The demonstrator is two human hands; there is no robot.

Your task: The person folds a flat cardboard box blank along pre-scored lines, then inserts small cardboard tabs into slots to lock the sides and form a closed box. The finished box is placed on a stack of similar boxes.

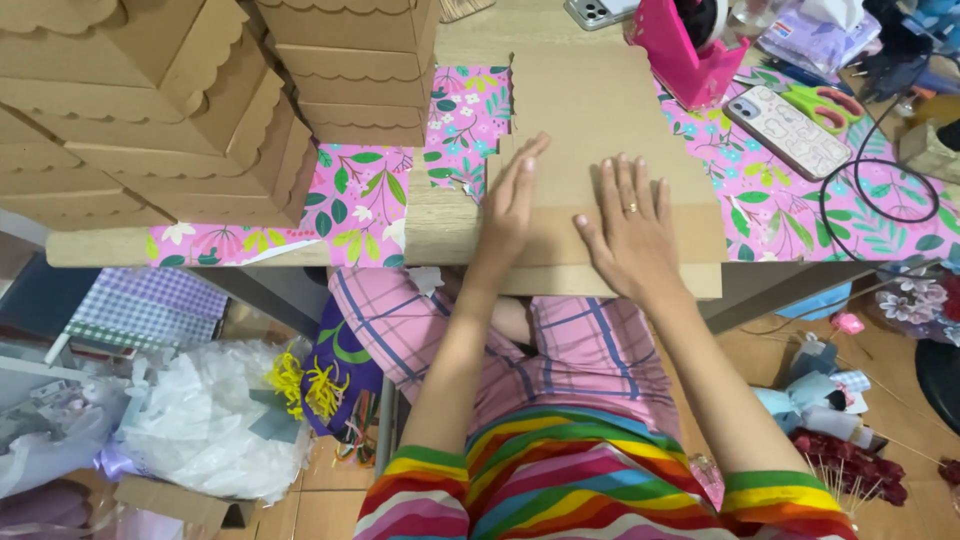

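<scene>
— So, where are the hands right now?

— Both lie flat on a brown cardboard sheet [600,130] at the near edge of the desk [90,248]. The left hand [510,205] rests on its edge along the sheet's left side, fingers straight and together, pointing away from the person. The right hand [630,235] presses palm-down with fingers spread, a ring on one finger. Neither grips anything; both are open and just press.

— And how does the sheet lie?

— Flat, its long axis running away from the person toward the far side of the desk. Its near part overhangs the desk's edge slightly, above the person's lap. The left border has a scalloped cut.

— What's around it?

— Under it, pink floral wrapping paper [465,120] covers the desk. To the left, stacks of folded brown cardboard boxes [170,110] with scalloped flaps stand close, well up against the paper. To the right, a phone in a patterned case [787,130] lies near the sheet's corner, with green-handled scissors [825,103] just beyond and a black cable [880,180] looping beside it. A pink tape dispenser [685,45] stands at the sheet's far right corner, and another phone [598,10] lies at the top.

— Anything crowding the hands?

— Nothing sits on the sheet itself besides them.
</scene>
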